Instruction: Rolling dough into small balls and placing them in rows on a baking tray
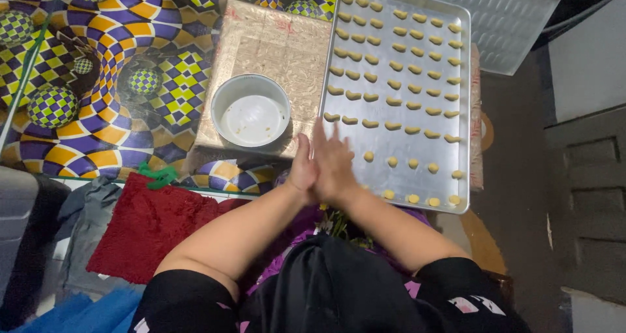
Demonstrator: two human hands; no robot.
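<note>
— Currently, what is the step?
— Rolling, I judge: left hand (304,170) and right hand (334,165) are pressed flat palm to palm; any dough between them is hidden.
— And the tray?
— The metal baking tray (460,111), at 1 o'clock, carries pale crescents and balls; the enamel bowl (251,111) sits at 11.

The floor mat (98,91) is a busy swirl of purple, orange, yellow and white checks, with green-and-purple chequered balls scattered over it. On it sits a pale gold board (274,46) with a fine embossed pattern (faint red marks near its top edge), a white bowl (251,111), and a silver-grey baking tray (398,144) lined with rows of pale yellow dough pieces (391,84). Nearer the person lie a deep red fluffy rug (143,222), a green clip (158,175), blue cloth (85,313) and black sleeves (189,300).
</note>
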